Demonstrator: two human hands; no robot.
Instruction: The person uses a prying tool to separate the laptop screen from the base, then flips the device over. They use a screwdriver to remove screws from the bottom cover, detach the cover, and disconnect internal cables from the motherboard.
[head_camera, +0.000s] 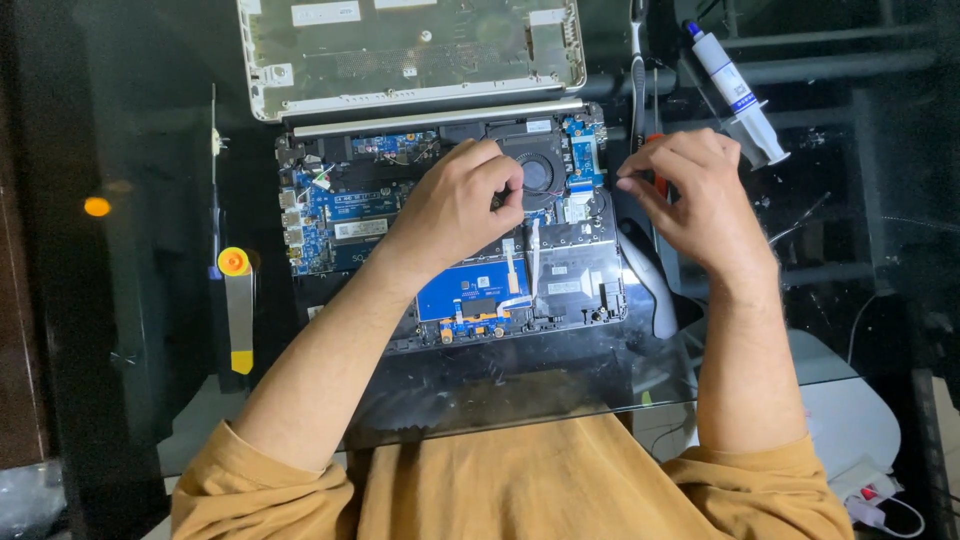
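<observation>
The opened laptop (450, 230) lies in the middle of a dark glass table (130, 330), its blue circuit boards and black plastic frame bare. The left hand (455, 205) rests on the boards, fingers curled in toward the round black fan (537, 172) at its 2 o'clock — whether the fingertips pinch anything there cannot be told. The right hand (690, 195) hovers just off the laptop's right edge, at 3 o'clock from the fan, fingers bent and pinched around a tool with a red-orange handle (655, 160), mostly hidden.

The removed silver-white bottom cover (410, 55) sits at 12 o'clock, touching the hinge bar, so room is tight there. At 1 o'clock from the right hand lies a white syringe with a blue tip (738, 95). At 9 o'clock of the laptop, well apart, lies a flat metal pry tool with yellow ends (238, 305) — bare glass lies around it. The table's near edge runs at 6 o'clock.
</observation>
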